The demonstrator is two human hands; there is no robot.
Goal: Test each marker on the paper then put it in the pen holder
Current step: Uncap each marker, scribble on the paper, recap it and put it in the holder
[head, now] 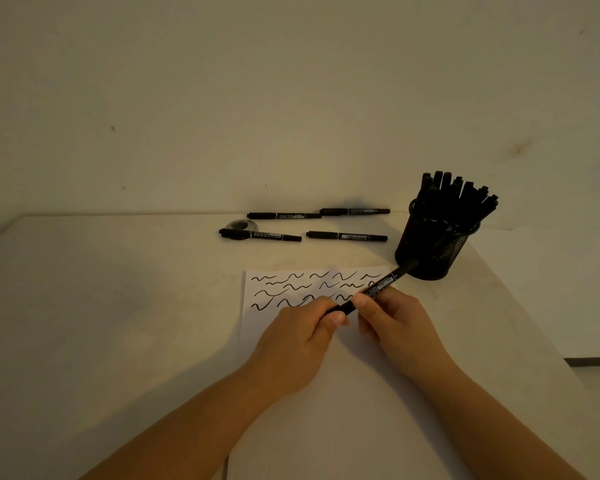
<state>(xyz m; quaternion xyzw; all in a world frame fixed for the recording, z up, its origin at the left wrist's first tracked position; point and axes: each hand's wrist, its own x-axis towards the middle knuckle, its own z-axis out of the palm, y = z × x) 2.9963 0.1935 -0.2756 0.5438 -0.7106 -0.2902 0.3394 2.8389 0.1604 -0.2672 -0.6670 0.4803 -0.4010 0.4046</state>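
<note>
A black marker (383,283) is held slantwise above the white paper (257,327), its far end pointing toward the pen holder. My left hand (298,337) grips its near end, at the cap. My right hand (395,323) pinches the barrel just beyond. The paper carries several black squiggles (291,289). The black mesh pen holder (430,251), full of several black markers, stands at the paper's far right corner. Several more black markers lie on the table behind the paper, one being the nearest right marker (347,236).
A small round dark lid or disc (239,229) lies under the left loose marker (260,234). The white table (118,323) meets the wall at the back. Its right edge runs diagonally past the pen holder, with a dark strip (593,361) beyond it.
</note>
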